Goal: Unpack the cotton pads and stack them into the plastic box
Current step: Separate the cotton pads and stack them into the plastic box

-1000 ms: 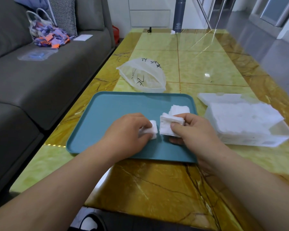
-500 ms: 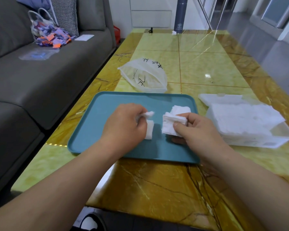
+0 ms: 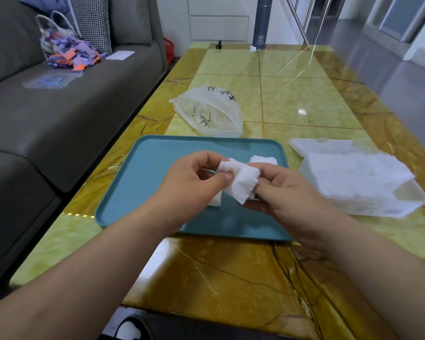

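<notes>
Over the teal tray [image 3: 152,168], both hands hold white cotton pads [image 3: 243,181]. My left hand [image 3: 194,182] pinches the top pad's left edge with thumb and fingers. My right hand [image 3: 282,190] grips the small stack from the right and below. One more pad [image 3: 215,202] lies on the tray under my left hand, and another small pile [image 3: 264,160] sits behind my right hand. The clear plastic box [image 3: 383,207] stands to the right of the tray, filled with white pads [image 3: 358,175]. Its lid [image 3: 319,146] lies behind it.
An empty translucent bag [image 3: 211,111] with black marks lies beyond the tray. A dark bottle [image 3: 261,23] stands at the table's far end. A grey sofa [image 3: 59,106] runs along the left side, with a bag of colourful scraps [image 3: 66,50] on it.
My left hand lifted a pad off the tray and brought it right onto the stack in my right hand. The two hands have come together.
</notes>
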